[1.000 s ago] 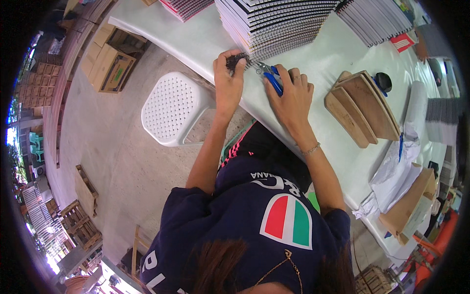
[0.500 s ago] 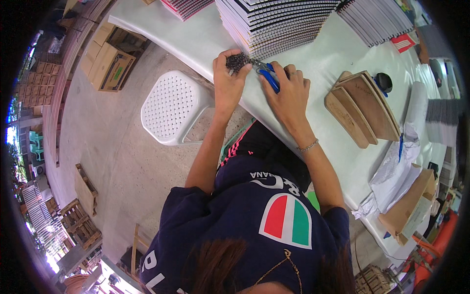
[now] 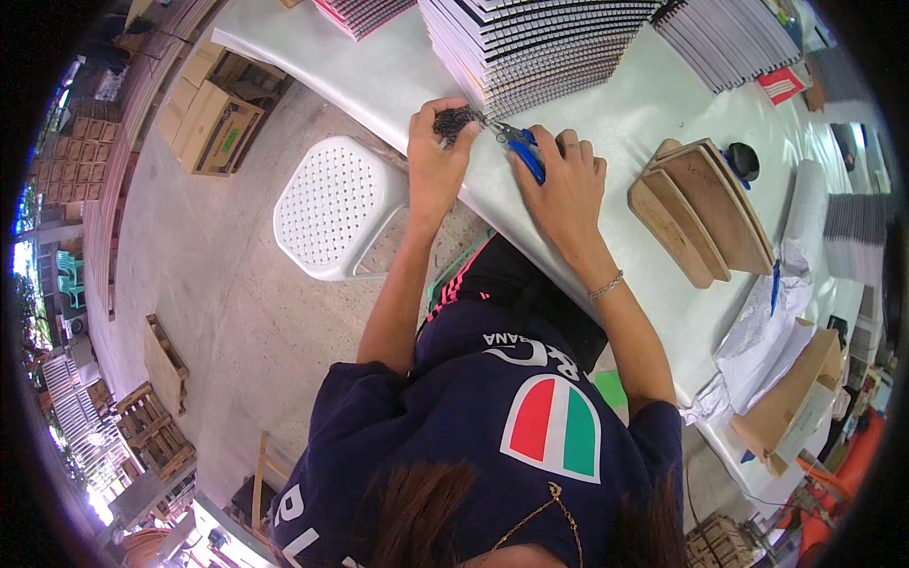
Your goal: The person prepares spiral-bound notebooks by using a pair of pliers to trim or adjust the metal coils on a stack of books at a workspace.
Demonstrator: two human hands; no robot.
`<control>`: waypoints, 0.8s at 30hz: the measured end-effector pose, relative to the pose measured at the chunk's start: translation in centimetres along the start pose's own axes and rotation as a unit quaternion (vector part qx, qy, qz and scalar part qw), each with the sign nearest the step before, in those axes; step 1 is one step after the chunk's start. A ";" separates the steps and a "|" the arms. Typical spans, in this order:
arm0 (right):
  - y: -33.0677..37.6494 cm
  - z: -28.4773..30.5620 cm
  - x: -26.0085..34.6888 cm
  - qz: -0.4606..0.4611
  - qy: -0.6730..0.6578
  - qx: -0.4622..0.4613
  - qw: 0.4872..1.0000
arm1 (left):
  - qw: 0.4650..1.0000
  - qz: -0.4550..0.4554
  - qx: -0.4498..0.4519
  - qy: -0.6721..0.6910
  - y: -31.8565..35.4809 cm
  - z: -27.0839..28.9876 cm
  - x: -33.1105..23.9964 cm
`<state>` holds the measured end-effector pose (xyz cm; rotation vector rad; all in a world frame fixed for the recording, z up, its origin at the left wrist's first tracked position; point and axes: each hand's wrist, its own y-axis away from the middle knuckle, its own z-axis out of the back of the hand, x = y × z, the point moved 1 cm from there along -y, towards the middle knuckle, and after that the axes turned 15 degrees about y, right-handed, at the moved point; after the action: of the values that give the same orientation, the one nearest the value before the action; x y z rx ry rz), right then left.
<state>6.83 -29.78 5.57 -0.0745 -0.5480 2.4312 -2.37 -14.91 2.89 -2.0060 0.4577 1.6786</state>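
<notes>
- Pinches a clump of dark looped wire [image 3: 454,123] in the left hand [image 3: 437,163] at 12 o'clock.
- Grips blue-handled pliers [image 3: 527,163] in the right hand [image 3: 566,178] at 1 o'clock, with tips right at the clump's 3 o'clock side; hard to tell whether touching.
- Works at a white table [image 3: 644,104], just beside a stack of wire-bound books [image 3: 549,57] at 1 o'clock.
- Has wooden pieces [image 3: 710,204] at 3 o'clock from the right hand, a white stool [image 3: 331,208] at 10 o'clock.

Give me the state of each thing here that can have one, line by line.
Left hand: closed on the coils
Coils: dark, bunched
Right hand: closed on the pliers
Pliers: held, tip at the coils, jaws unclear
Notebooks: spiral-bound, stacked
Stool: upright
Wooden pieces: grouped together
</notes>
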 end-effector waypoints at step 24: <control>-0.7 -0.9 0.0 0.020 0.011 0.025 0.999 | 0.997 -0.031 -0.004 -0.070 -0.1 -0.2 -0.6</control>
<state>7.34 -28.98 5.06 -0.0932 -0.4791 2.4793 -2.26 -14.96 3.54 -1.8729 0.3360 1.7699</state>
